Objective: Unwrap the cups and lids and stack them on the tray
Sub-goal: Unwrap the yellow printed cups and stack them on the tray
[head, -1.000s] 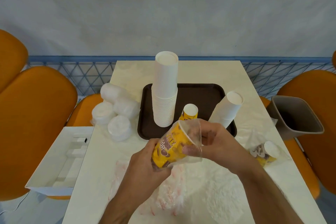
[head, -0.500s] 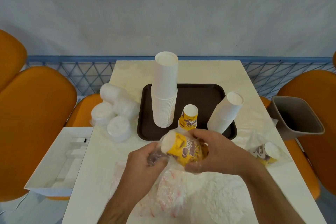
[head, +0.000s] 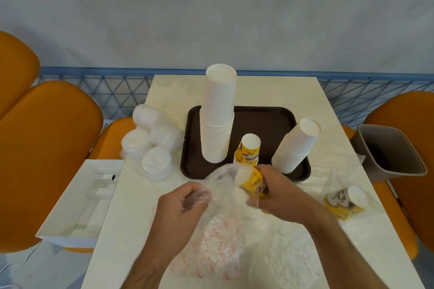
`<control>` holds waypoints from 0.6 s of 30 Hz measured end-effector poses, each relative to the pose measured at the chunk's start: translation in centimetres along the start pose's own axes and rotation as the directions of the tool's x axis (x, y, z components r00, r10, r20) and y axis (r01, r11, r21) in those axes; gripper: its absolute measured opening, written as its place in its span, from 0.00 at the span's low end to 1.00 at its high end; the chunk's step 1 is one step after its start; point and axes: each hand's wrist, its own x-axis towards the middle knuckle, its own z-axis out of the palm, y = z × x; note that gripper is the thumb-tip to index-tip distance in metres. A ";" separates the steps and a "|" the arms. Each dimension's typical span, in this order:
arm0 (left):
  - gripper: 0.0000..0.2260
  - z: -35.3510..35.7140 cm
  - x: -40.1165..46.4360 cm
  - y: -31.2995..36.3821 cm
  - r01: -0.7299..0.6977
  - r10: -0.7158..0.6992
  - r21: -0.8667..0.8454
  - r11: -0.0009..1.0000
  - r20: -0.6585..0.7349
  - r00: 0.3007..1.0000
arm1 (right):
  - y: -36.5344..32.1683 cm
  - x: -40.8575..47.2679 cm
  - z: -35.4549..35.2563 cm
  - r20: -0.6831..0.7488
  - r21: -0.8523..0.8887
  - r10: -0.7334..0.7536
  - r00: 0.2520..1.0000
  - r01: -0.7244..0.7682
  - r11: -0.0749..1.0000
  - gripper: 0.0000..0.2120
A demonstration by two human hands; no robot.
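A small stack of yellow printed cups is held on its side above the near edge of the desk, just in front of the brown tray. It is gripped by the right hand, whose fingers are curled round its body. Brown lettering is seen on the yellow wall, but it is blurred and cannot be read. A clear plastic wrapper trails from the stack's white end towards the left hand, which pinches the film in its curled fingers.

On the tray, one yellow cup stack stands upside down; its brown print appears inverted and is not legible with confidence. A tall white cup stack stands beside it, and a shorter white stack leans at the tray's right edge.

Wrapped lid bundles lie on the desk left of the tray. A further wrapped yellow cup pack lies at the right. A grey bin stands beyond the right edge, and a white box at the left.
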 end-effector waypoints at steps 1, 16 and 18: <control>0.02 -0.1 0.0 -0.1 0.003 -0.003 -0.005 1.000 -0.010 1.000 | 0.2 0.4 -0.3 -0.041 0.012 -0.011 0.999 0.012 1.000 0.27; 0.03 -1.1 -0.6 -0.6 0.034 -0.034 -0.029 0.999 -0.018 0.999 | -2.2 6.5 -4.3 -0.425 0.105 -0.180 0.887 0.245 0.964 0.29; 0.06 -1.3 -0.6 -0.8 0.051 -0.052 -0.012 0.999 -0.022 0.998 | -0.9 7.4 -3.6 -0.412 -0.021 -0.186 0.892 0.195 0.981 0.24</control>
